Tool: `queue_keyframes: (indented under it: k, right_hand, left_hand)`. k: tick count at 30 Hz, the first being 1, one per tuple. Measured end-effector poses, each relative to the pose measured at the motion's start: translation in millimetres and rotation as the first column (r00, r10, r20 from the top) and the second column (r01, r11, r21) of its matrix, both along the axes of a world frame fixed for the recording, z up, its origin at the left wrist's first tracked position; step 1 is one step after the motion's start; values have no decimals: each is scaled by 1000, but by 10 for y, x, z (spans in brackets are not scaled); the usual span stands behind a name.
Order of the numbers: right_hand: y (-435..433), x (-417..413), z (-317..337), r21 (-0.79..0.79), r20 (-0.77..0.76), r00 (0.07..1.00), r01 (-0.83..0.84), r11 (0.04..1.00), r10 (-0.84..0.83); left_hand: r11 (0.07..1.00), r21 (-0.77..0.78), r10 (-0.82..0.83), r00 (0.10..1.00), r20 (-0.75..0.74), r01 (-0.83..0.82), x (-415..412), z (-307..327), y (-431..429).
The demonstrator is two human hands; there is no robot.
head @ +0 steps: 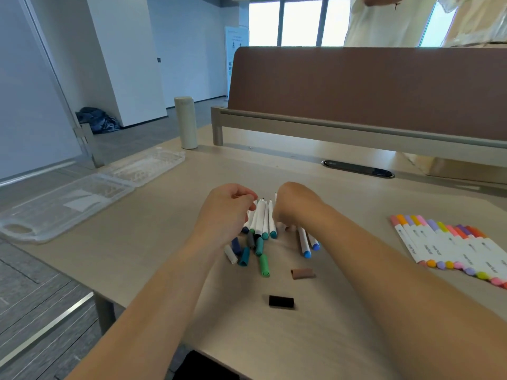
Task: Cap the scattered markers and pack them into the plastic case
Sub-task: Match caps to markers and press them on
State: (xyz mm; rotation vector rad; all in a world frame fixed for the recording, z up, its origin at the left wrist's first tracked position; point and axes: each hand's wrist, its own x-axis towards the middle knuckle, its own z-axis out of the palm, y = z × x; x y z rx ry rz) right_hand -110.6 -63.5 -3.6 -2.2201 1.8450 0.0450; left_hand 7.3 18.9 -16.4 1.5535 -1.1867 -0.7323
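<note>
A bunch of white-barrelled markers [262,219] with blue and green ends lies in the middle of the desk, tips uncapped. My left hand [226,212] curls at their left side, fingertips on the barrels. My right hand [295,205] is curled over their right side; what it holds is hidden. Two blue-ended markers [306,242] lie under my right wrist. Loose caps lie nearer me: a white one [231,254], teal ones [244,256], a green one [264,265], a brown one [302,273] and a black one [281,301]. The clear plastic case [82,200] lies open at the left.
A row of capped markers [450,248] in pink, orange, purple and yellow lies at the right. A pale bottle [186,122] stands at the back left. A brown divider panel [370,89] closes the far side; a person stands behind it. A black cable port [358,168] is set in the desk.
</note>
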Motion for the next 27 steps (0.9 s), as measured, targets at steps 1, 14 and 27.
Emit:
queue_keyframes:
  k: [1, 14, 27]
  right_hand:
    - [18, -31, 27, 36, 26, 1000, 0, 999, -1]
    - [674, -960, 238, 122, 402, 913, 20, 992, -68]
    - [977, -1199, 184, 146, 589, 807, -53, 988, -43]
  left_hand:
    - [1000, 4, -1, 999, 36, 1, -15, 1, 20]
    - [895, 402, -431, 603, 672, 192, -673, 71, 356]
    - [939, 317, -309, 726, 614, 133, -737, 80, 340]
